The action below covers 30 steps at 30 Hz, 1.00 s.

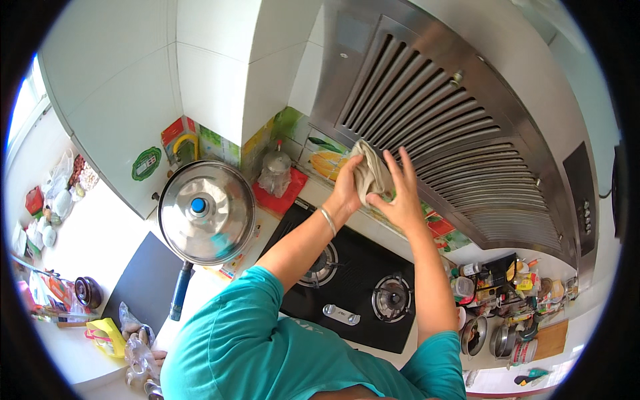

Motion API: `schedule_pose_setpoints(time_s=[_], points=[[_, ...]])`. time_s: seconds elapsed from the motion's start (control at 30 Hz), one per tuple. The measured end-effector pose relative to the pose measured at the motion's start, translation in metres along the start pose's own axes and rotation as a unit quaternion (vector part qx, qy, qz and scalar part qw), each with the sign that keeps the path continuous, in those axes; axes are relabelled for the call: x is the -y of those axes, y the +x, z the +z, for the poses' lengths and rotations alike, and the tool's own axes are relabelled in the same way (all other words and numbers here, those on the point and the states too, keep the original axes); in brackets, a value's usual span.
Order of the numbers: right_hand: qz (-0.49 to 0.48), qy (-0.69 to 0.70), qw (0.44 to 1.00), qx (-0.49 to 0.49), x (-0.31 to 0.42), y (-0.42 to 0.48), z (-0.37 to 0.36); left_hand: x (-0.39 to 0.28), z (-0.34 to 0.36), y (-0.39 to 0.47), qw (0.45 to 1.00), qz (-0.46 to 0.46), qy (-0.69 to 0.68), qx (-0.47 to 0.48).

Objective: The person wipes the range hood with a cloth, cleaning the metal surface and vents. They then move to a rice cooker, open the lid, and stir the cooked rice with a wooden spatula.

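My left hand (347,187), with a silver bangle at its wrist, grips a crumpled beige cloth (369,167). The cloth is bunched in folds just in front of the range hood's lower edge. To its right is my right hand (404,202), fingers spread and thumb by the cloth's lower edge; whether the thumb touches it is hard to tell. Over both hands slants a stainless steel range hood (420,95) with long slotted grilles. Below my forearms lies a black glass gas hob (345,280) with two burners in sight, the left one partly covered by my arm.
A lidded pan (220,235) with a blue knob stands left of the hob. Behind it, a glass jar (276,167) rests on a red mat (295,187). Seasoning containers (465,287) and metal pots (474,336) crowd the right. Bagged food (140,350) lies at lower left.
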State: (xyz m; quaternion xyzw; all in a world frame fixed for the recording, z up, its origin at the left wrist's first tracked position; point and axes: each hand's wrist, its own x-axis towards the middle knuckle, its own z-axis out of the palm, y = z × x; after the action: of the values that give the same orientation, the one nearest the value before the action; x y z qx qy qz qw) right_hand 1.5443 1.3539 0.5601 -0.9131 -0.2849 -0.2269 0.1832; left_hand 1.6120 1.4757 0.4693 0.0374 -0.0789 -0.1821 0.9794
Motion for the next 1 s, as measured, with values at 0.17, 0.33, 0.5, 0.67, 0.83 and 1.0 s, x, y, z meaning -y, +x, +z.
schedule_pose_setpoints(time_s=[0.17,0.33,0.5,0.67,0.83,1.0], points=[[0.042,0.167,0.98,0.103,0.015,0.015,0.065,-0.029,-0.007,-0.062,0.999,-0.018,-0.011,0.035],[-0.114,0.015,0.99,0.076,0.022,0.049,0.118,-0.055,-0.04,-0.1,0.966,0.059,0.198,-0.159],[-0.313,-0.175,0.933,0.039,0.038,0.112,0.138,-0.062,-0.092,-0.163,0.957,-0.013,0.265,-0.117],[-0.35,-0.258,0.898,0.059,-0.002,0.154,0.186,-0.057,-0.096,-0.215,0.966,-0.106,0.172,-0.16],[-0.318,-0.396,0.851,0.132,-0.035,0.152,0.2,-0.069,-0.101,-0.244,0.969,-0.101,0.159,-0.159],[-0.282,-0.391,0.863,0.152,-0.046,0.124,0.174,-0.067,-0.096,-0.249,0.961,-0.08,0.179,-0.196]])
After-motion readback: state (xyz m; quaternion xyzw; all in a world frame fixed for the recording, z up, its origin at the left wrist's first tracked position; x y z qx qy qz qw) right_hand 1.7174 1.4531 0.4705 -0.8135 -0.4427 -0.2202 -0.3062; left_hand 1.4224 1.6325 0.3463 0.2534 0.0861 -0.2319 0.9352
